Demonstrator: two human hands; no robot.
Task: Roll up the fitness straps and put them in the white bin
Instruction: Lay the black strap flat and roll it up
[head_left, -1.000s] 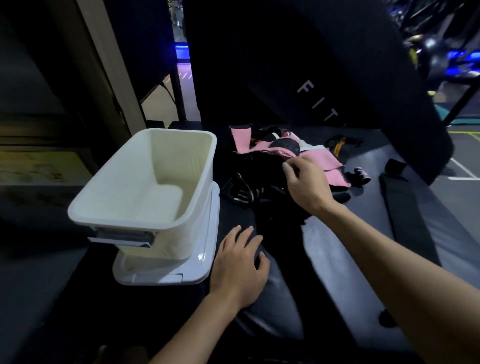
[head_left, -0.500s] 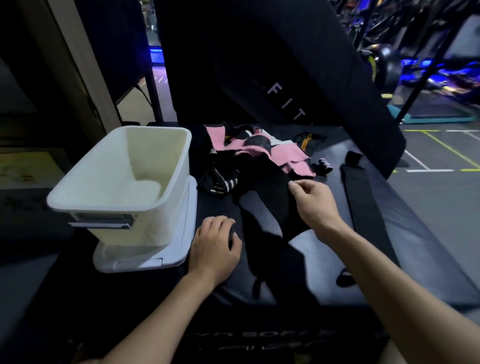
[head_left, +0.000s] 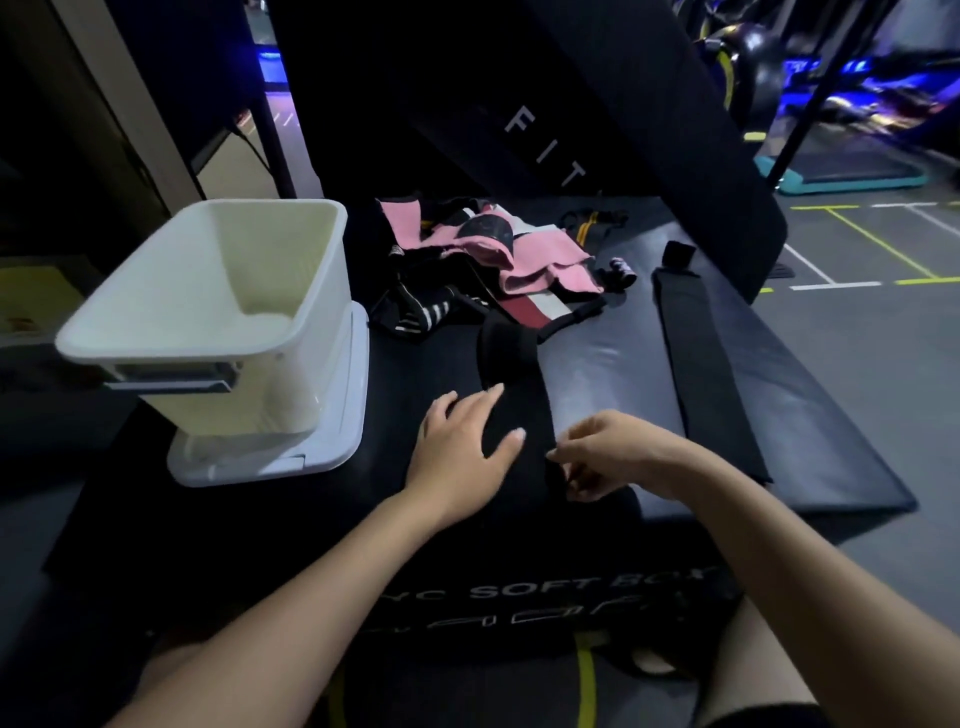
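Person leans over a black padded soft box (head_left: 597, 364) used as the worktop, w/ "SOFT BOX" lettering on its front edge. Left hand (head_left: 460, 447) lies flat, fingers straight and spread, pressing on a long black strap (head_left: 511, 374) that runs away from the person down the middle of the pad; its far end looks folded or bunched near the pile. Right hand (head_left: 605, 454) is just beside the left, grip pinched w/ thumb and fingertips on the near end of that same strap, fingers curled. White bin (head_left: 291, 332) sits at the left on a white lid (head_left: 343, 415), tilted a bit toward the person, nothing visible inside. Behind the hands, a heap of straps (head_left: 467, 270): pink ones, a striped black & white one, a red/white band, all tangled beside the bin. A second long black strap (head_left: 701, 353) lies flat on the right part of the pad, well apart from the hands. Black & yellow strap (head_left: 587, 226) further back. Dark slanted pad w/ letters "FIT" (head_left: 545, 150) behind. Gym floor w/ lines to the right.
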